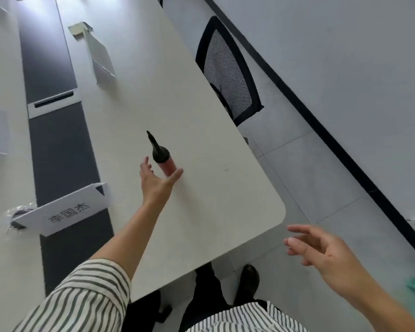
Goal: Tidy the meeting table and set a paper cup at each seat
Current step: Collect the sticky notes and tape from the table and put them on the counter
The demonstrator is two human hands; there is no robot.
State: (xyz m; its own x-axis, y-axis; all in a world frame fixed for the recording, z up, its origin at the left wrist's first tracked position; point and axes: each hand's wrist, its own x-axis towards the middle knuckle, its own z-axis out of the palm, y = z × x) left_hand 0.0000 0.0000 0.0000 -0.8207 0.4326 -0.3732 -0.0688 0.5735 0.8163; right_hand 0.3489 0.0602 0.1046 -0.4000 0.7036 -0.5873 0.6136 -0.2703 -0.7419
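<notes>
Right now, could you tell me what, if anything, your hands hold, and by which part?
Nothing is gripped. The left hand is open at the red end of the pump, not closed round it; the right hand is open and empty.

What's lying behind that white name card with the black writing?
A crumpled clear plastic wrapper with something black inside pokes out past the name card. The card covers the rest, so what it is cannot be told.
</notes>
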